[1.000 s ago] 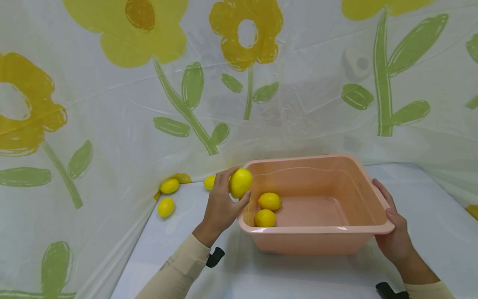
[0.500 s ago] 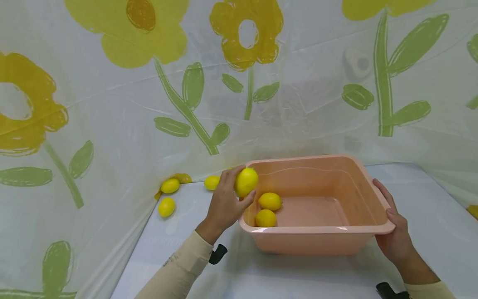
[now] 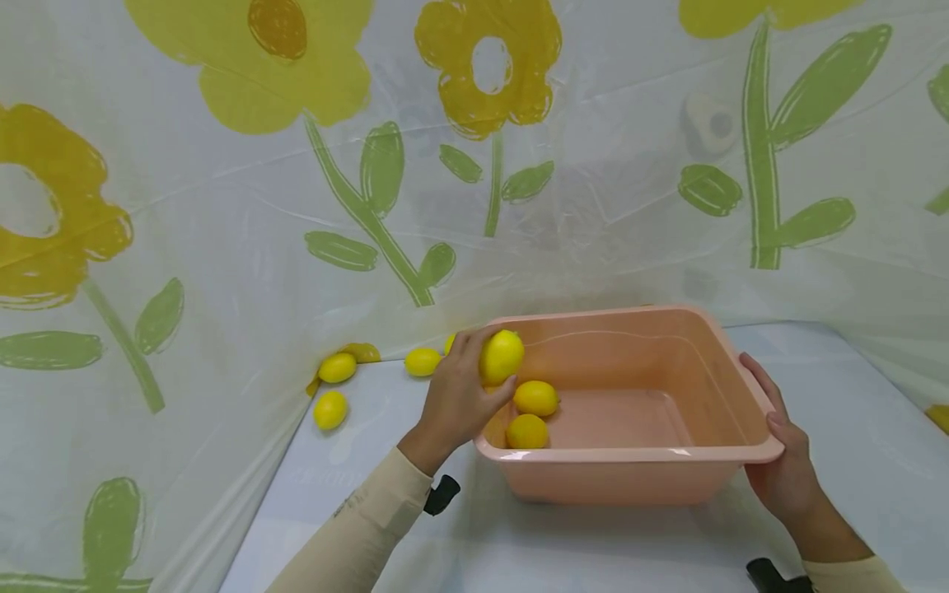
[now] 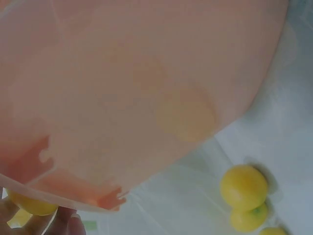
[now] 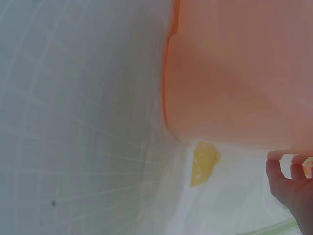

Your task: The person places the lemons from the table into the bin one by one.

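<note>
Lemon (image 3: pixel 502 357) gripped in left hand (image 3: pixel 461 395), fingers curled round, at left edge of tub (image 3: pixel 630 455) (two lemons (image 3: pixel 536 399) inside); right hand (image 3: pixel 787 463) holds right edge. Probably loading; next calls for lowering, release.

Lemon (image 3: pixel 504 357) in left hand (image 3: pixel 460 397) (near basin (image 3: pixel 615 482))

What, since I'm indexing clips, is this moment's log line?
left hand: holds lemon at left end of basin; right hand: grips right end; inside basin: two lemons
</note>
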{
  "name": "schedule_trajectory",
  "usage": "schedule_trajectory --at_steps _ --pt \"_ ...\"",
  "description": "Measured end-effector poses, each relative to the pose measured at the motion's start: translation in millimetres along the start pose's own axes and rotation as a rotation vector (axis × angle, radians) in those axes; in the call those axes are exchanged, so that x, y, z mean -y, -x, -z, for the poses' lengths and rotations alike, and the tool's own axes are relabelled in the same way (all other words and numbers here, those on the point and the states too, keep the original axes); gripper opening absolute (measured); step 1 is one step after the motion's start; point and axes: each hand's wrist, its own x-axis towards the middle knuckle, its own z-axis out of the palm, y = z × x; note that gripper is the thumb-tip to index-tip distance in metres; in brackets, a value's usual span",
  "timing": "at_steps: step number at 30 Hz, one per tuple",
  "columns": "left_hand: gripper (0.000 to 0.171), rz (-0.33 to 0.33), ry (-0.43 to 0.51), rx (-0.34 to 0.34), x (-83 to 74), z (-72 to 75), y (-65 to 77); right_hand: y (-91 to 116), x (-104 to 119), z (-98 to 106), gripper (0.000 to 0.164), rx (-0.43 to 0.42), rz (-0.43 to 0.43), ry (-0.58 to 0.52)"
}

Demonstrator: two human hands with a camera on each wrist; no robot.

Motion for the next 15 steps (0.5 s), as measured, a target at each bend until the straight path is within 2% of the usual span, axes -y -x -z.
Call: schedule_trajectory --at_steps 7,15 --pt "0.066 -0.020 -0.062 0.009 -2.6 -4.8 -4.3 1.2 2.5 -0.7 0.058 0.015 0.005 -0.015" --pt "0.065 -0.027 -0.122 0.067 -5.3 -6.7 -8.6 1.6 3.8 -2.2 0.057 0.029 0.012 -0.023"
